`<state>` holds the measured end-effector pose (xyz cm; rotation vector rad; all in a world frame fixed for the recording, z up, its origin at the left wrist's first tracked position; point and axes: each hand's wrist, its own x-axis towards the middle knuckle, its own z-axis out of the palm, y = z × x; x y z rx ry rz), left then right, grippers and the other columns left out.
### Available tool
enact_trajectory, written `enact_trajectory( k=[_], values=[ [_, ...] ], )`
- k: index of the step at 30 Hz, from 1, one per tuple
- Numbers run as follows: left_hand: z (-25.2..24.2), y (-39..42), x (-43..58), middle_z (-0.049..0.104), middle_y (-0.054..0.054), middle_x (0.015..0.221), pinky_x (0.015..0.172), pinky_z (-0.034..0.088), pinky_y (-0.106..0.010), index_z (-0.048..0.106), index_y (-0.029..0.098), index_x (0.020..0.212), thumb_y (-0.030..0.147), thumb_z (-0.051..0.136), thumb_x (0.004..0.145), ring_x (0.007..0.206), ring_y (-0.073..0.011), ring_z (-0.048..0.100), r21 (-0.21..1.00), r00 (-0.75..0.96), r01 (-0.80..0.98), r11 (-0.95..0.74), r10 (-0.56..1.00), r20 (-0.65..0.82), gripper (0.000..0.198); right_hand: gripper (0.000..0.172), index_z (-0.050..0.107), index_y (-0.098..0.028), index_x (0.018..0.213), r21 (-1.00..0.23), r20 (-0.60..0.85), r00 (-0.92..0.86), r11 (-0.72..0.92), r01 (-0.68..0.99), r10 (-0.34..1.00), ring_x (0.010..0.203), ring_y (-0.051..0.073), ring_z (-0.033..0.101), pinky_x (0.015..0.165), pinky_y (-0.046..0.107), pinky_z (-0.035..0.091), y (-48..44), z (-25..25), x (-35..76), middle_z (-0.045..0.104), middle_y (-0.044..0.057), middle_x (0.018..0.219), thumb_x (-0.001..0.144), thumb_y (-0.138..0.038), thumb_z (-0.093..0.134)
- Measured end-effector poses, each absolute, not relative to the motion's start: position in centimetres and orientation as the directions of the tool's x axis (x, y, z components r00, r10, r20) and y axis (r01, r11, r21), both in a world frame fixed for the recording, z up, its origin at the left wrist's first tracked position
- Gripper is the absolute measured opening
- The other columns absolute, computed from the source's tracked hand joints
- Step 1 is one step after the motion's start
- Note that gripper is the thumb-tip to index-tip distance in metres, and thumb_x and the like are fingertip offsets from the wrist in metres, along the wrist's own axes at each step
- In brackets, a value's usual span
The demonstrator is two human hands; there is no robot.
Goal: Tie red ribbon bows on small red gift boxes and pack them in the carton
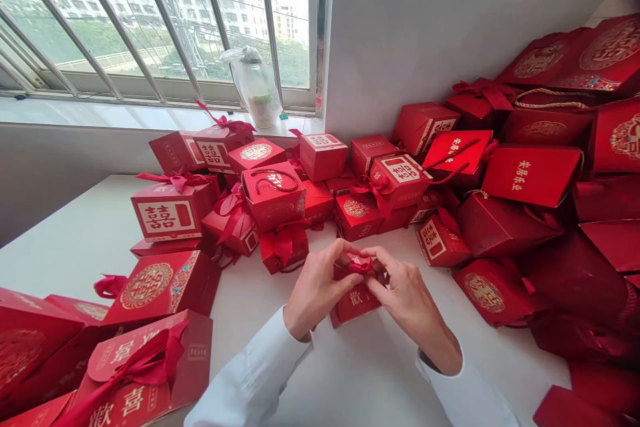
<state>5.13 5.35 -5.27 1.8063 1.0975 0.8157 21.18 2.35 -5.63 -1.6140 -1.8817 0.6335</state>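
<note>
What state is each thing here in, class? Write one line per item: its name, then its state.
left hand: pinching a red ribbon
right hand: pinching the same red ribbon
small red gift box: lying under both hands
large red box: closed, bow tied on top
clear plastic bag: standing on the windowsill
</note>
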Motion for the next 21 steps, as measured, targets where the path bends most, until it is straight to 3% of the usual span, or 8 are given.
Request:
enact_trajectory(
  k=[8,13,21],
  values=[
    [-5.1,5.7,4.5,0.069,0.0,0.084,0.068,0.041,-0.022,0.056,0.019,0.102,0.019,0.06,0.078,0.076,-0.014,0.06,0.909,0.459,0.339,-0.242,0.886,0.065,0.024,0.025,0.064,-0.025,0.097,-0.714,0.129,-0.12,0.176,0.678,0.984,0.071,0.017,0.063,0.061,0.025,0.042,2.5,-5.8,20.8,0.071,-0.002,0.087,0.081,-0.015,0.048],
    [-4.9,6.1,3.5,0.065,-0.001,0.077,0.06,0.041,-0.021,0.053,0.017,0.111,0.029,0.045,0.09,0.068,-0.0124,0.055,0.937,0.543,0.299,-0.183,0.84,-0.009,0.026,0.022,0.067,-0.024,0.091,-0.735,0.095,-0.121,0.151,0.661,0.988,0.067,0.015,0.059,0.06,0.024,0.04,2.6,-5.9,20.7,0.069,-0.002,0.082,0.084,-0.017,0.047],
    [-6.0,6.2,4.0,0.069,-0.005,0.09,0.064,0.046,-0.021,0.058,0.018,0.102,0.014,0.046,0.083,0.076,-0.0143,0.062,0.935,0.454,0.31,-0.169,0.891,0.01,0.022,0.015,0.067,-0.023,0.084,-0.726,0.074,-0.083,0.11,0.679,0.994,0.061,0.013,0.054,0.058,0.023,0.036,2.7,-6.4,20.6,0.065,-0.004,0.071,0.084,-0.023,0.052]
  ],
)
